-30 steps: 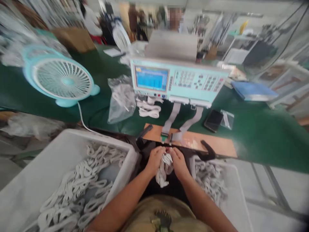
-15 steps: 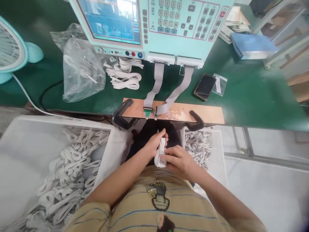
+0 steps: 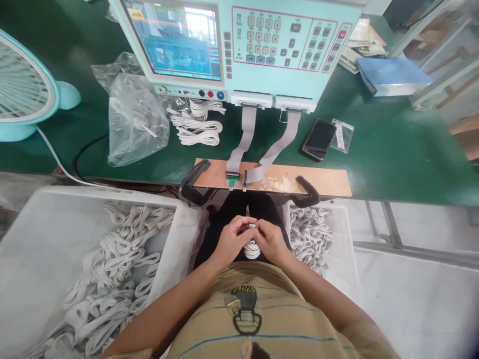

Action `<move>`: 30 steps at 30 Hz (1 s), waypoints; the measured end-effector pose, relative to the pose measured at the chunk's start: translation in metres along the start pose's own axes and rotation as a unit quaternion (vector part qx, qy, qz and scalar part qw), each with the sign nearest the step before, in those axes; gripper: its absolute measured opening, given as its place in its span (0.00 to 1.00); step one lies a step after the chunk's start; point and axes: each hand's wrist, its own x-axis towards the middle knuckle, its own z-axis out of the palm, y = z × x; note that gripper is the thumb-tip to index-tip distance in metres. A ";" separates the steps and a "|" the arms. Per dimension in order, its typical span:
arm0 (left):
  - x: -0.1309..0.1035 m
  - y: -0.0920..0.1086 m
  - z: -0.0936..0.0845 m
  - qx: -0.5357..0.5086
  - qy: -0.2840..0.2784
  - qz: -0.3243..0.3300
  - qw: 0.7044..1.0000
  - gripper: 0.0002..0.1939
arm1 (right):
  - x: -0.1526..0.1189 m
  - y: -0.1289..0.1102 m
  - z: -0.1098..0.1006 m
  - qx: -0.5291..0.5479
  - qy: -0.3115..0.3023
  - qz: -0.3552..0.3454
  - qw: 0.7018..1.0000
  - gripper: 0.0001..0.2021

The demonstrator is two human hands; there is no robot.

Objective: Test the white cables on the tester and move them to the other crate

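Just above my lap, a coiled white cable (image 3: 252,251) is held between both hands. My left hand (image 3: 234,238) is closed on it, fingertips meeting those of the other hand at the top of the bundle. My right hand (image 3: 272,241) pinches the cable from the other side; a small white end shows between the fingertips. The lower loops hang out below the fingers, and the part inside my hands is hidden. Ahead of my hands, a green circuit board (image 3: 232,180) with a connector sits on a wooden strip (image 3: 325,182) at the table edge.
A light-blue tester (image 3: 277,75) with grey ribbon cables (image 3: 286,141) stands ahead. Black clamps (image 3: 194,183) grip the strip. White bins (image 3: 179,219) of coiled cables flank my lap. A phone (image 3: 319,139), plastic bag (image 3: 138,119), cable bundles (image 3: 200,132) and fan (image 3: 26,85) occupy the green table.
My right hand has moved up along the bundle to meet the left at its top. The bundle's loops now point down toward me. The view has shifted slightly.
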 end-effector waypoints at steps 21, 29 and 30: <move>0.031 0.019 -0.002 -0.191 0.179 -0.013 0.965 0.16 | 0.021 -0.031 -0.013 -0.030 -0.089 -0.223 0.970 0.14; 0.033 0.016 -0.001 -0.141 0.153 0.047 0.977 0.12 | 0.049 -0.026 -0.004 0.099 0.040 -0.001 0.994 0.10; 0.034 0.016 -0.004 -0.133 0.146 0.048 0.979 0.12 | 0.054 -0.024 -0.001 0.140 0.048 0.031 0.989 0.10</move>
